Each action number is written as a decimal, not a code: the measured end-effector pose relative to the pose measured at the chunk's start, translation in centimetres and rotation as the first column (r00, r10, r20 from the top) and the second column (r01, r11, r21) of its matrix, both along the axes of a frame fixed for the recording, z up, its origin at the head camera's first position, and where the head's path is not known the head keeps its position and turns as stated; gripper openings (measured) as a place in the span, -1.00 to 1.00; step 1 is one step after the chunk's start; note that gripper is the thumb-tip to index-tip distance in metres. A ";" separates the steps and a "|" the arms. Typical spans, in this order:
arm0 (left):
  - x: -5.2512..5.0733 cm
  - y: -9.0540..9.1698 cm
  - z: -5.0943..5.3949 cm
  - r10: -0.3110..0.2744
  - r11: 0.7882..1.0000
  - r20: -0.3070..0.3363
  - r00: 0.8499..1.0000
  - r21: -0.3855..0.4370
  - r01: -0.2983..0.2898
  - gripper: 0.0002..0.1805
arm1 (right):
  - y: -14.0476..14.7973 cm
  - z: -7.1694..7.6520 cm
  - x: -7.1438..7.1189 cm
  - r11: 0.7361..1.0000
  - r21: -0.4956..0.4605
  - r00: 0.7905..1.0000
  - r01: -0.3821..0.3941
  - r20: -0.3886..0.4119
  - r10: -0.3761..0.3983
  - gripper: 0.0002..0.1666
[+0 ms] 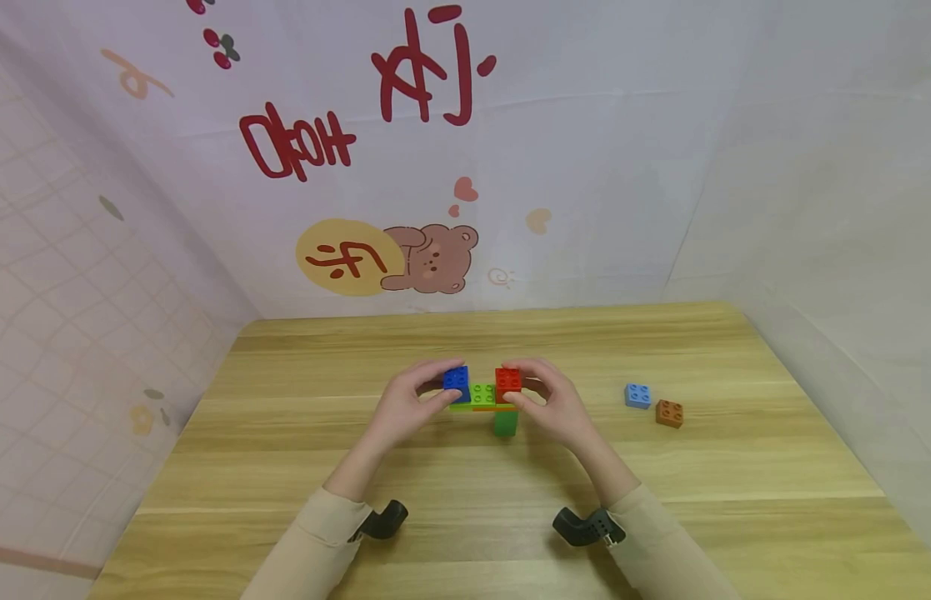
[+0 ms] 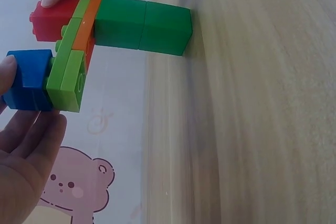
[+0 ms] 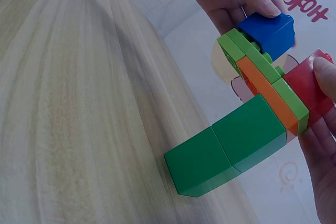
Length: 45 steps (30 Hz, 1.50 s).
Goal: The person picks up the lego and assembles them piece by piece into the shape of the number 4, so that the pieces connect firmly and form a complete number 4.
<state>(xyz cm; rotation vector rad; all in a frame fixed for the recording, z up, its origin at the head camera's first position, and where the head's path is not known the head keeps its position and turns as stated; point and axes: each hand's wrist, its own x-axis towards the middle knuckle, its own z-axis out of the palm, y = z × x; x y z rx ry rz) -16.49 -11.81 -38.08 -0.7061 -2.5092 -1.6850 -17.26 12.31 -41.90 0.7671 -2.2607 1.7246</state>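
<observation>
My left hand pinches a blue toy brick between thumb and fingers. The brick sits at the left end of a lime-green layer; some studs show between them in the left wrist view. With thumb and fingers my right hand grips a red brick on the layer's right end. Beneath the lime layer lies an orange piece. Two stacked green bricks carry the whole from below on the right side, standing on the table. The left end overhangs without a support under it.
A light blue brick and a brown brick lie on the wooden table to the right of my right hand. A printed cloth hangs behind the table. Black wrist mounts stick out below both forearms.
</observation>
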 end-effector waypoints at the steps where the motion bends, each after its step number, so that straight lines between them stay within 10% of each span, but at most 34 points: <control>1: 0.0 0.0 0.0 -0.003 1.000 0.003 1.000 -0.001 0.003 -0.59 | 0.1 -0.4 -0.2 1.000 -0.004 1.000 0.001 -0.001 -0.001 -0.55; 11: -2.2 -0.3 -3.5 -0.044 0.998 -0.044 0.998 -0.037 0.043 -0.56 | 0.0 0.0 0.1 1.000 0.001 1.000 0.002 0.020 -0.002 -0.55; 45: -2.3 -0.6 -4.7 -0.082 0.997 -0.134 0.988 -0.010 0.081 -0.45 | 0.1 -0.1 0.1 1.000 -0.012 1.000 -0.017 0.020 0.017 -0.56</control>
